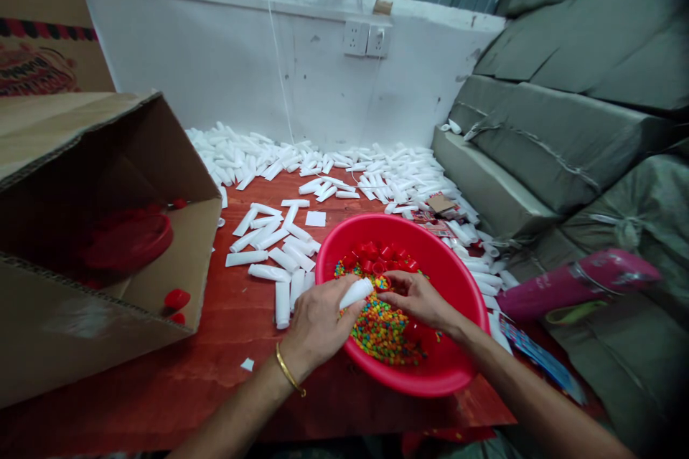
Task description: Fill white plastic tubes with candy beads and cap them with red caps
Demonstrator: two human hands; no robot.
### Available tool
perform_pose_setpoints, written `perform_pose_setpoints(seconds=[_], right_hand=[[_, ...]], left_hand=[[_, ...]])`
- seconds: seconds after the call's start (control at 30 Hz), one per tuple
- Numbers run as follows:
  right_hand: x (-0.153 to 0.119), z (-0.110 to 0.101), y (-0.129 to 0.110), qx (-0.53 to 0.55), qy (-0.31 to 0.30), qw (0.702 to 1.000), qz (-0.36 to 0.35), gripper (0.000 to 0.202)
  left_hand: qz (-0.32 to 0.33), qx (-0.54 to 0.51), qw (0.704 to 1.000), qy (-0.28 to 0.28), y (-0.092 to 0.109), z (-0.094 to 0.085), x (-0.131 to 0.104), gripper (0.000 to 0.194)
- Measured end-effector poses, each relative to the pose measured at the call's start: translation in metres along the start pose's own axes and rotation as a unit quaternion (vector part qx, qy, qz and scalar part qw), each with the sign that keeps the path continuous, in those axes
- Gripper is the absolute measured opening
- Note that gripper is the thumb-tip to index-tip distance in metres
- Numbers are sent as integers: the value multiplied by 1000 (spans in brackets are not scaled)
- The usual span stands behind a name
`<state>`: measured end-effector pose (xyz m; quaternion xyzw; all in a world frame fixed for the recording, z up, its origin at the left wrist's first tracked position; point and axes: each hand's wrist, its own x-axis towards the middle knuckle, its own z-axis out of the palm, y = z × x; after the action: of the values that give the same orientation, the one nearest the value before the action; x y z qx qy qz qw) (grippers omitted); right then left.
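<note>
I sit at a reddish-brown wooden table [215, 344] with a smooth, slightly glossy top, pushed against a scuffed white plaster wall [226, 64] that carries two white sockets [367, 39]. To my right, grey-green cloth sacks [570, 129] are stacked high, bulging and tied with cord. On my left a large brown cardboard box [97, 244] lies on its side, its open mouth toward me, with a red plastic lid [129, 240] and loose red caps inside.

Along the wall and across the far half of the table lies a wide spread of small white plastic tubes [334, 165], smooth and cylindrical, with a looser cluster nearer me, just beside the bowl.

A round red plastic bowl [457, 373], shiny and shallow, sits at the table's near edge in front of me. It holds a heap of tiny multicoloured candy beads [382, 333] and, at its far side, a bunch of red caps [377, 256].

My left hand [317, 323], a thin gold bangle [288, 369] on the wrist, is closed around one white tube [356, 292], tilted over the bowl's rim above the beads. My right hand [417, 297] rests inside the bowl on the beads, fingers curled together just beside the tube's tip; it seems to pinch something small, but I cannot tell what.
</note>
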<state>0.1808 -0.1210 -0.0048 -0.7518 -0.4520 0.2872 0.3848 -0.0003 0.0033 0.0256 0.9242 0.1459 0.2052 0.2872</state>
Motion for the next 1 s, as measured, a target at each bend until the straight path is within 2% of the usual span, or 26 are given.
perform_pose_setpoints(seconds=[0.13,0.3,0.47,0.6,0.77,1.0], right_hand=[[1,-1,6,-69,-9,997,14,26],[1,0,-1,65,-15,998,14,41],[-1,-1,-15,158,-43,986,-12,36],[-1,-3,-16,189,-64,980,-26,34],[-1,3,-11,119,-61,989,-66,33],[-6,8,-10,-5,3,991,-131,32]], left_hand=[[-1,-5,1000,1,0,-1,0,31],[4,-9,1000,5,-2,0,0,31],[14,-11,1000,8,-2,1,0,30],[11,-14,1000,8,-2,2,0,30],[9,-13,1000,-8,0,1,0,30],[0,18,1000,-17,3,2,0,30]])
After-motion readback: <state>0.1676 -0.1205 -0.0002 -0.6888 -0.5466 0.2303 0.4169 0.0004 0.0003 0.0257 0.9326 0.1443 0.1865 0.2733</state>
